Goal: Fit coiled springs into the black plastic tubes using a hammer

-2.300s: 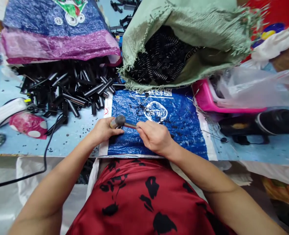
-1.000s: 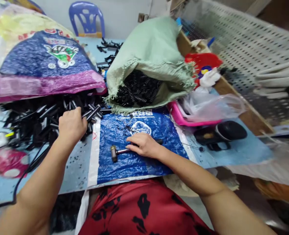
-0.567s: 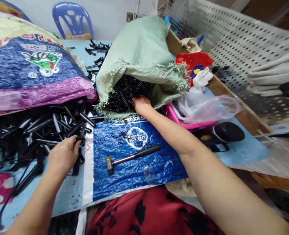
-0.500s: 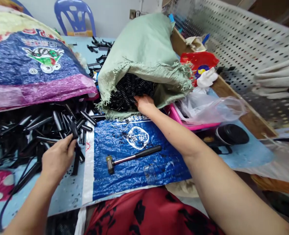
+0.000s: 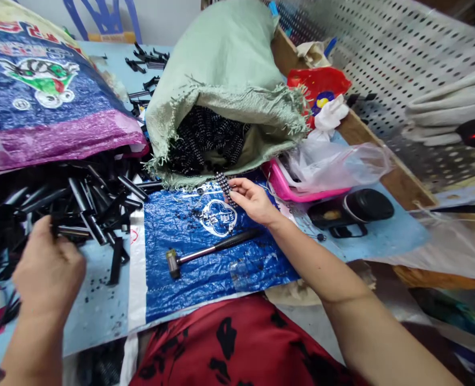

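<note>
My right hand (image 5: 253, 201) pinches a short black strip with rows of pale dots (image 5: 225, 187) between thumb and fingers, just in front of the mouth of a pale green woven sack (image 5: 225, 59). Many similar dotted strips (image 5: 205, 139) fill the sack's opening. My left hand (image 5: 50, 262) is over a heap of long black plastic pieces (image 5: 84, 203) at the left; it is blurred and its fingertips are hidden, so its hold is unclear. Below my right hand, a small mallet with a black handle (image 5: 213, 249) lies on a blue printed plastic sheet (image 5: 197, 295).
A blue and pink printed sack (image 5: 60, 128) rests behind the heap. At the right are a pink tray (image 5: 286, 185) under a clear plastic bag (image 5: 338, 166), a dark lidded cup (image 5: 362, 206) and a wooden edge (image 5: 398, 166) with a perforated panel (image 5: 382, 59) behind.
My right hand has come out of the green sack with a dotted strip. My left hand has moved left and nearer over the heap, away from a black piece it was at.
</note>
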A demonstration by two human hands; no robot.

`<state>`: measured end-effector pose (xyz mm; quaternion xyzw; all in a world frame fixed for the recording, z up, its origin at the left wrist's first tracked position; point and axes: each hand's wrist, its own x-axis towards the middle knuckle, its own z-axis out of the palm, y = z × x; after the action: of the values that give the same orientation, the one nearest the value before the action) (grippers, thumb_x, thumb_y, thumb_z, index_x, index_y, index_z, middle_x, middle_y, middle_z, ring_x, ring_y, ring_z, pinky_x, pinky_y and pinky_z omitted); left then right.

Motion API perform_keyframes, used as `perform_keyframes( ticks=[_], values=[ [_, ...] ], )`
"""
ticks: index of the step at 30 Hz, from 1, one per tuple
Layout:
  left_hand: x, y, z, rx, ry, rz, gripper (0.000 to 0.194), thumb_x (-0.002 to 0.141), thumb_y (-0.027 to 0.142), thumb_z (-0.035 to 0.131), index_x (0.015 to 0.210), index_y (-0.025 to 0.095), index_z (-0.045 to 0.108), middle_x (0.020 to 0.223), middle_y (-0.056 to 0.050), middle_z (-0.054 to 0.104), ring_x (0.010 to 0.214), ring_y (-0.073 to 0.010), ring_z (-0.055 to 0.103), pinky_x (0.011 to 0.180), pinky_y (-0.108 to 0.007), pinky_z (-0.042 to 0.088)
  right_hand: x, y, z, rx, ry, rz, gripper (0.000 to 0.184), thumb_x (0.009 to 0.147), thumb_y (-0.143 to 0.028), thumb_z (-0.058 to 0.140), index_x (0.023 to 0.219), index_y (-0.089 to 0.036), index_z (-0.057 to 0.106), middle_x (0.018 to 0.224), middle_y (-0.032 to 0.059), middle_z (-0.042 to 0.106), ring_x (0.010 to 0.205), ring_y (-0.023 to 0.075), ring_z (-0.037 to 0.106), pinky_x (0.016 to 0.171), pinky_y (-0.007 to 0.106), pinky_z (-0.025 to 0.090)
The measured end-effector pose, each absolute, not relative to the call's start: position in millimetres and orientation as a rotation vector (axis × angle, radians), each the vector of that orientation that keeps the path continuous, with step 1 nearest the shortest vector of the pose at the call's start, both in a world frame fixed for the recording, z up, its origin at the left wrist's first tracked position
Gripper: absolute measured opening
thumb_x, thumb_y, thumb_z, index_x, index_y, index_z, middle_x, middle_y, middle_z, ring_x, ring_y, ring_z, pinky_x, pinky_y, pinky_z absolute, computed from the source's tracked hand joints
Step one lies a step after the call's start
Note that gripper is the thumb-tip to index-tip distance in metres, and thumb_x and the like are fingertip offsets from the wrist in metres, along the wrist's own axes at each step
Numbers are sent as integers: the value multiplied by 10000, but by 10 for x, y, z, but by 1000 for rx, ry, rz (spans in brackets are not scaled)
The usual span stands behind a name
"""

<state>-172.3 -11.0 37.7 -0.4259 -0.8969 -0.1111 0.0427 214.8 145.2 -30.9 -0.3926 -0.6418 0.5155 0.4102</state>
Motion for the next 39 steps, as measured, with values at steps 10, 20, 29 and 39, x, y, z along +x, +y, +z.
perform_keyframes(
  ticks=[10,20,29,39],
  values=[
    [-1551,-567,-244,-2008,-2608,-388,431,1000,470,384,1093,189,698,1163,-169,746,1053,-336,725,876,-422,558,1895,1137,-169,-1165,-1222,1400,508,661,-653,897,829,-214,703,681,-42,593,563,102,463,518,257,377],
    [-785,-271,-125,-1804,-2939,-1883,404,949,613,587,954,212,635,663,17,621,453,-126,475,454,-268,415,1453,713,-107,-1010,-697,2037,627,799,-794,732,991,-203,644,650,-85,522,456,53,396,434,191,309],
    [-116,-105,-69,-1922,-2626,-2195,271,800,413,849,917,199,730,792,9,701,647,-115,589,642,-241,515,1078,477,-57,-895,-917,1811,533,966,-720,579,1063,-222,742,1020,49,725,896,164,680,854,310,578],
    [-315,-348,-4,-1712,-2820,-2428,390,793,536,860,892,181,735,676,26,624,541,-91,476,516,-228,423,1526,536,-192,-364,-2254,733,1111,894,-536,802,1716,-285,98,1714,180,334,1595,317,360,1277,529,392]
  ],
)
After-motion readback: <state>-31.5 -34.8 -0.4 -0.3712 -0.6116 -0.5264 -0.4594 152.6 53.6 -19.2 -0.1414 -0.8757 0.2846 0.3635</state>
